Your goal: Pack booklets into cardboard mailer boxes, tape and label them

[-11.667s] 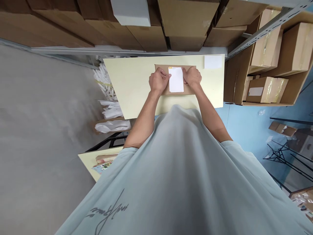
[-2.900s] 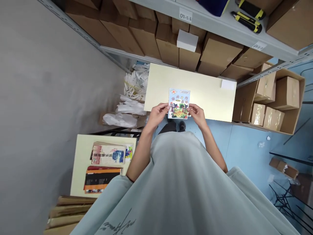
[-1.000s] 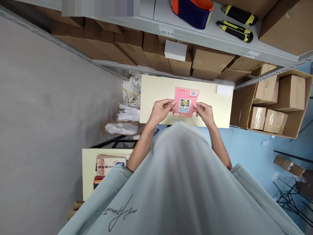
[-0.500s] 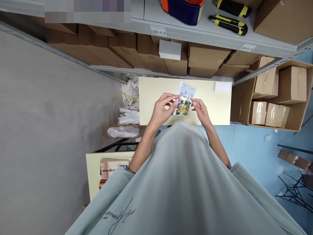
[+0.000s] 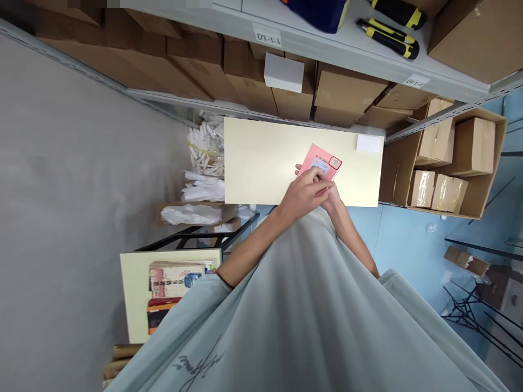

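A small pink booklet (image 5: 314, 154), with a light blue panel and a red-edged label on its face, is held tilted above the pale yellow tabletop (image 5: 261, 163). My right hand (image 5: 332, 197) grips it from below, and fingertips that seem to belong to it show past the booklet's left edge. Across the lower part of the booklet lies my left hand (image 5: 304, 191), its fingers bent over the face and overlapping the right hand. The left hand covers the booklet's bottom edge and much of the right palm.
A white slip (image 5: 368, 143) lies at the tabletop's back right. Behind stands a metal shelf (image 5: 347, 68) with cardboard boxes and yellow-black utility knives (image 5: 390, 39). At right is a large carton (image 5: 441, 204) of smaller boxes. Stacked books (image 5: 177, 279) sit on a side table at lower left.
The light blue picture cover has gone from view, and a pink face shows now. My left hand has moved right across the booklet, and both hands are now close together. The view has shifted slightly.
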Motion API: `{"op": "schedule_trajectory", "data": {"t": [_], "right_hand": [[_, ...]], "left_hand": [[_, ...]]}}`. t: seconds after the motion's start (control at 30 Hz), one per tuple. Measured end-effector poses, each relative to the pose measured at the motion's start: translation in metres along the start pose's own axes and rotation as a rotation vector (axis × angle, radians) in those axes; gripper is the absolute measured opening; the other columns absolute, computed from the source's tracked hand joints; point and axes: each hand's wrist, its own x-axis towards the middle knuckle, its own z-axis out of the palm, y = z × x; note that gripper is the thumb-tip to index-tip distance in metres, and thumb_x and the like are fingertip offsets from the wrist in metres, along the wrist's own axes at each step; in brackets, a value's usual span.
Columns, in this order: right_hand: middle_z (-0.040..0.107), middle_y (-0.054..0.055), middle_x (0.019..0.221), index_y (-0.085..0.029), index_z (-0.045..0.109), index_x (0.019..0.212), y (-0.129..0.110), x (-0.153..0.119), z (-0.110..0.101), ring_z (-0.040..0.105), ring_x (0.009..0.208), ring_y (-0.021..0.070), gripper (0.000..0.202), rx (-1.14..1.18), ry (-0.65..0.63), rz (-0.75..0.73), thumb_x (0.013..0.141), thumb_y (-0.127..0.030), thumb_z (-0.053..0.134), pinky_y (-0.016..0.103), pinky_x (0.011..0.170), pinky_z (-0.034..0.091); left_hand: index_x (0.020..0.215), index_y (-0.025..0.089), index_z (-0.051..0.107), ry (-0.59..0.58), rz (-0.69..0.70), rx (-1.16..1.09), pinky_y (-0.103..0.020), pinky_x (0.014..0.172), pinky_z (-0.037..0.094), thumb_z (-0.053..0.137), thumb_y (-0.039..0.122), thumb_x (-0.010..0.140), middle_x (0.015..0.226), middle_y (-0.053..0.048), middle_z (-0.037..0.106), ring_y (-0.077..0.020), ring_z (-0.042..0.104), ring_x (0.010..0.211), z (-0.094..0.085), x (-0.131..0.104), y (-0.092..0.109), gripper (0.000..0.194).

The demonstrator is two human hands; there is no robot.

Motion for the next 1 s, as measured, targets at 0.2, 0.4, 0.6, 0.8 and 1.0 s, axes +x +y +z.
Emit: {"op": "schedule_trajectory", "data": {"t": [0.2,0.4,0.6,0.8,1.0], "right_hand": [[0.083,0.013,0.136,-0.026,0.075,0.122,0.003,0.011,-0.011,0.073,0.137,0.0332,0.054,-0.119,0.045,-0.089,0.099,-0.073,0.061,0.057,0.117,0.064],[0.058,0.007,0.177,-0.032,0.073,0.151,0.006,0.0,0.017,0.049,0.169,0.0296,0.068,-0.503,0.086,-0.22,0.107,-0.081,0.059,0.055,0.14,0.043],[0.03,0.008,0.194,-0.028,0.041,0.182,0.052,-0.004,0.113,0.014,0.185,0.0312,0.068,-1.202,-0.166,-0.414,0.119,-0.05,0.054,0.061,0.148,0.029],[0.037,0.017,0.19,-0.013,0.036,0.183,0.093,0.021,0.157,0.021,0.183,0.0335,0.066,-1.438,-0.297,-0.413,0.118,-0.026,0.044,0.06,0.148,0.032],[0.047,0.018,0.184,-0.021,0.053,0.173,0.115,0.105,0.135,0.045,0.171,0.0355,0.058,-1.27,-0.114,-0.421,0.117,-0.035,0.047,0.067,0.141,0.041]], "left_hand": [[0.107,0.026,0.09,0.182,-0.206,-0.379,-0.04,0.1,0.066,0.081,0.036,0.101,0.122,-0.01,0.077,-0.0246,0.076,0.112,-0.041,-0.022,-0.023,0.015],[0.102,0.023,0.081,0.496,-0.649,-0.827,-0.037,0.1,0.066,0.095,0.042,0.086,0.109,-0.006,0.084,-0.0224,0.079,0.107,-0.068,-0.039,-0.108,0.028],[0.104,0.023,0.077,0.536,-0.821,-1.141,-0.039,0.105,0.065,0.091,0.049,0.087,0.112,-0.009,0.087,-0.0279,0.081,0.116,-0.072,-0.047,-0.156,0.034],[0.114,0.02,0.08,0.478,-0.93,-1.317,-0.046,0.105,0.066,0.082,0.059,0.088,0.117,-0.015,0.088,-0.0347,0.081,0.121,-0.084,-0.064,-0.193,0.047],[0.119,0.025,0.079,0.677,-0.959,-0.908,-0.045,0.117,0.062,0.084,0.042,0.085,0.125,-0.009,0.086,-0.0295,0.079,0.13,-0.101,-0.073,-0.26,0.038]]}}
